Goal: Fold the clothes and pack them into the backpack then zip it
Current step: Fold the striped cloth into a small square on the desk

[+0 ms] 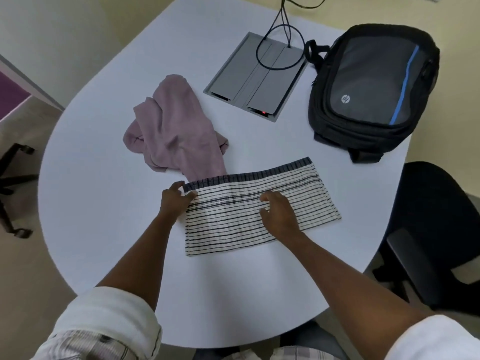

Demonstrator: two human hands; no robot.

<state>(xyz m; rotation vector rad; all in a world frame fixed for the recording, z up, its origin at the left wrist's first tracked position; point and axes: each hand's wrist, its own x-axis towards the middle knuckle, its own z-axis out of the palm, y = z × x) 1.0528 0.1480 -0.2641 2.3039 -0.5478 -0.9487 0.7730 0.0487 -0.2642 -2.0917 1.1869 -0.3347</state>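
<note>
Cream top with dark stripes (259,206) lay folded flat near the table's (104,203) front edge, left hand (174,197) pinched its dark-banded corner, right hand (278,214) rested on it with fingers loosely spread, crumpled pink garment (174,126) just behind, black backpack (368,89) lay closed at the right edge, contents hidden.

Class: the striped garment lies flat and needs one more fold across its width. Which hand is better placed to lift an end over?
Probably the left hand: its fingers already pinch the dark-banded left corner of the black-and-white striped cloth. The right hand rests flat mid-cloth, suited to holding it down.
</note>
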